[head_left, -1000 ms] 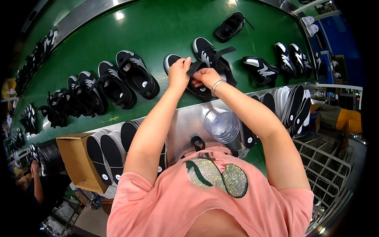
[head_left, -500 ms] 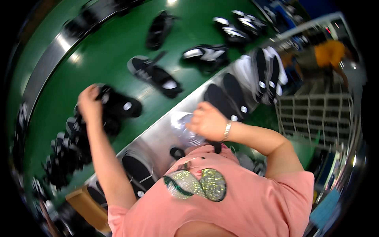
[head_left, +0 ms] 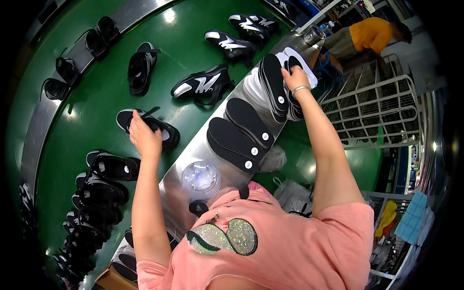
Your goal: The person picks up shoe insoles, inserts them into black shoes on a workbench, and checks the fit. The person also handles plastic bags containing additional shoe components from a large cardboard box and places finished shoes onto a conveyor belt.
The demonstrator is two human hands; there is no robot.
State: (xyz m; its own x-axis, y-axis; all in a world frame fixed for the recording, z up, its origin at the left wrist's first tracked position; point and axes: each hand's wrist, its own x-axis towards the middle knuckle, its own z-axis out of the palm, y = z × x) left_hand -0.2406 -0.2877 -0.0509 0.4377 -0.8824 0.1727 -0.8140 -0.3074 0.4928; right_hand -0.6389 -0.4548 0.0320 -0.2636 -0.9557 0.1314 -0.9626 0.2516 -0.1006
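Note:
My left hand [head_left: 146,136] is closed on the side of a black and grey sneaker [head_left: 170,134] lying on the green surface. Part of that shoe is hidden by the fingers. Out to the right, my right hand [head_left: 296,79] pinches the upper end of a black insole [head_left: 291,104] in a pile on the metal ledge. Beside it leans another black insole [head_left: 273,87] with a white round sticker, against a stack of white-edged insoles [head_left: 253,86]. Several black insoles [head_left: 232,141] lie nearer on the ledge. A stack of clear plastic discs [head_left: 200,180] sits closer to me.
A row of black shoes [head_left: 99,193] runs down the left side of the green surface [head_left: 176,19]. More sneakers [head_left: 205,86] stand farther off. At the right is a wire rack [head_left: 372,111], with a person in an orange top [head_left: 369,35] beyond it. A cardboard box [head_left: 113,279] stands lower left.
My left hand has left a shoe at the row's end and moved to the neighbouring sneaker. My right hand has gone from above the clear discs out to the insole pile. The view has shifted.

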